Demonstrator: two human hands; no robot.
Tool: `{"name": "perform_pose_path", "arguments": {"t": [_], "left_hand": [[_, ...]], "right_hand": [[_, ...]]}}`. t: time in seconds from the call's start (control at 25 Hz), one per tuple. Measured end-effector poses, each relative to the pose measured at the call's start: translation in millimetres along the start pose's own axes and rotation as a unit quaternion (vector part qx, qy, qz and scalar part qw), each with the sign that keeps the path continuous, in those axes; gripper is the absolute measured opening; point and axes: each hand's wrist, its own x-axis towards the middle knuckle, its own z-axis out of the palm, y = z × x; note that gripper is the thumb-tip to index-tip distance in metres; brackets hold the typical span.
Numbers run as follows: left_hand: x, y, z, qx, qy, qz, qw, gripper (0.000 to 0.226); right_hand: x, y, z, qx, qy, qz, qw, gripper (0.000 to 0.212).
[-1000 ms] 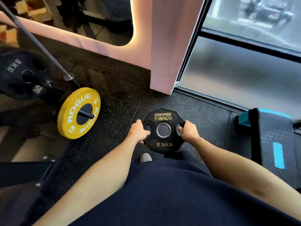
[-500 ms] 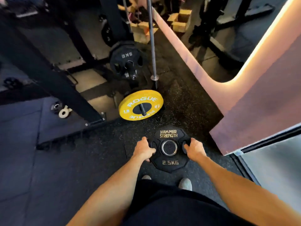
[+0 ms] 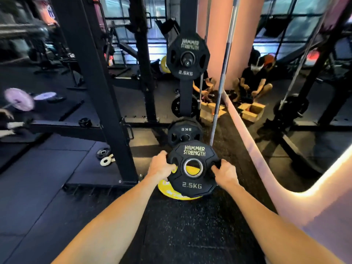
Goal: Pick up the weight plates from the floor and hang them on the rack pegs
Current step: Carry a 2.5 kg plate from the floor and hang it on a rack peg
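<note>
At centre frame the left hand and right hand each curl their fingers into a side cut-out of the black 2.5KG plate, gripping it upright and off the floor, face toward the camera. Just behind and below it a yellow plate shows under its lower edge and through its hub. Farther back, up the rack post, sit a 5KG plate and, at upper centre, another 2.5KG plate apparently hung on a peg, with a steel bar close on the right.

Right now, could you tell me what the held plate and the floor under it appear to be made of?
Held 2.5 kg plate: matte black rubber or urethane coating, judging by its dull moulded lettering, with a shiny metal centre ring. Floor: black speckled rubber matting, probably, from its grainy flecked surface.
</note>
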Motion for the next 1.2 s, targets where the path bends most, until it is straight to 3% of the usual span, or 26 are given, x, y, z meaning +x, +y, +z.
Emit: {"name": "perform_pose_path", "arguments": {"t": [0.16, 0.32, 0.52, 0.68, 0.96, 1.2], "left_hand": [[30, 63, -64, 0.007, 0.067, 0.084, 0.994, 0.026], [52, 121, -120, 0.01, 0.108, 0.147, 0.983, 0.031], [65, 177, -165, 0.013, 0.154, 0.195, 0.969, 0.028], [77, 205, -189, 0.089, 0.204, 0.224, 0.949, 0.028], [134, 225, -206, 0.105, 0.21, 0.222, 0.946, 0.033], [186, 225, -208, 0.091, 0.186, 0.222, 0.953, 0.035]], "right_hand": [[36, -66, -50, -0.001, 0.07, -0.061, 0.996, 0.033], [63, -125, -97, 0.067, 0.099, -0.128, 0.985, 0.037], [87, -177, -149, 0.006, 0.174, -0.178, 0.969, 0.028], [105, -203, -173, 0.003, 0.192, -0.206, 0.96, 0.032], [158, -232, -177, 0.005, 0.198, -0.226, 0.954, 0.014], [211, -244, -160, 0.007, 0.186, -0.197, 0.963, 0.023]]}}
